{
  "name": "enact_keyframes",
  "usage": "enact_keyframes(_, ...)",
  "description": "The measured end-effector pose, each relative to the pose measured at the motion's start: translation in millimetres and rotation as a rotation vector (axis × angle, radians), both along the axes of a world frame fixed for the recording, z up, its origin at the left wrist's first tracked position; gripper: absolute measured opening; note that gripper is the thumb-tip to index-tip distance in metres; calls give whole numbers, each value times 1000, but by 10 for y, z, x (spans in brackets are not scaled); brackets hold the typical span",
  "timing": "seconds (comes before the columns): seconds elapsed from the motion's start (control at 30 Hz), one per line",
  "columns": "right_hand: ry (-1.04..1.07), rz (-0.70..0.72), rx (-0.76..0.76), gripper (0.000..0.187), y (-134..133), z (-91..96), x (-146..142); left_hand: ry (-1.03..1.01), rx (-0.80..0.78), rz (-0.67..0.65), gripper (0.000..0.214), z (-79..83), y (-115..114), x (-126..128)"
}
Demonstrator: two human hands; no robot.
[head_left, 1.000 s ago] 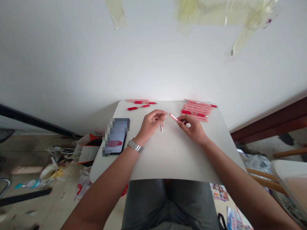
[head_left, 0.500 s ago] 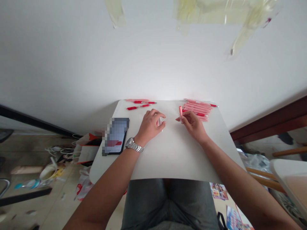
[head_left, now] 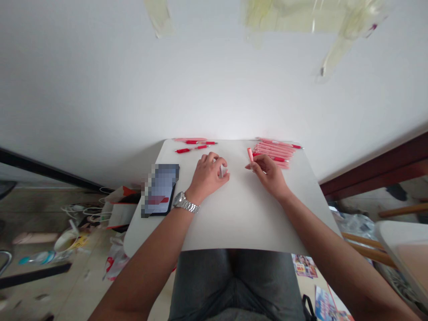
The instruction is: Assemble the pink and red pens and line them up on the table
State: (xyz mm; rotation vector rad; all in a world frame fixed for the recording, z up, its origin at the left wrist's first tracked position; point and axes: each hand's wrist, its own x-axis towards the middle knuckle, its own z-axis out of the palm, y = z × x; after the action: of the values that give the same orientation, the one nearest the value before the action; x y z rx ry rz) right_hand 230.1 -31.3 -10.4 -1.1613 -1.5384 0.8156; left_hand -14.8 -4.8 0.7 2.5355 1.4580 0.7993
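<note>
The left hand (head_left: 207, 174) rests on the white table (head_left: 240, 218) with its fingers curled around a small white pen part (head_left: 222, 170), which peeks out between fingertips and thumb. A silver wristwatch (head_left: 186, 203) sits on that wrist. The right hand (head_left: 267, 173) is close by, a little apart from the left, pinching a short pink pen barrel (head_left: 250, 154) between thumb and fingers so that it stands nearly upright, tilted slightly away. Both hands lie toward the far half of the table, near its middle.

Just beyond the right hand, at the far right corner, a stack of pink pens (head_left: 274, 150) lies side by side, some with red ends showing. At the far left corner lie a few loose red pens (head_left: 193, 149), well apart from the stack. A phone (head_left: 161, 189) lies near the table's left edge, beside the left forearm. Below the near edge are the person's grey trousers (head_left: 234, 285). On the floor to the left there is clutter: cables, a bag and a cup (head_left: 67, 240); magazines (head_left: 306, 267) lie on the floor to the right.
</note>
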Motion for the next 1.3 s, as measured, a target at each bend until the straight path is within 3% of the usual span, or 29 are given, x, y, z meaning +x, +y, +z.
enact_keyframes(0.27, -5, -3, 4, 37, 2, 0, -6, 16, -21, 5, 6, 19, -15, 21)
enact_keyframes(0.53, -23, -9, -5, 36, -2, 9, -5, -56, -3, -64, 7, -22, 6, 54)
enact_keyframes(0.87, -42, -3, 15, 35, 3, -25, 3, -405, -76, -152, 6, 16, 22, 74)
enact_keyframes(0.97, -59, 6, 28, 33, 8, -41, 6, -469, -81, -139, 10, -25, 40, 63)
enact_keyframes(1.13, -87, 25, 32, 28, 15, -59, 13, -625, -239, -121, 18, -90, 58, 62)
enact_keyframes(1.3, -143, 37, 25, 28, 11, -40, 16, -726, -270, -104, 23, -67, 74, 68)
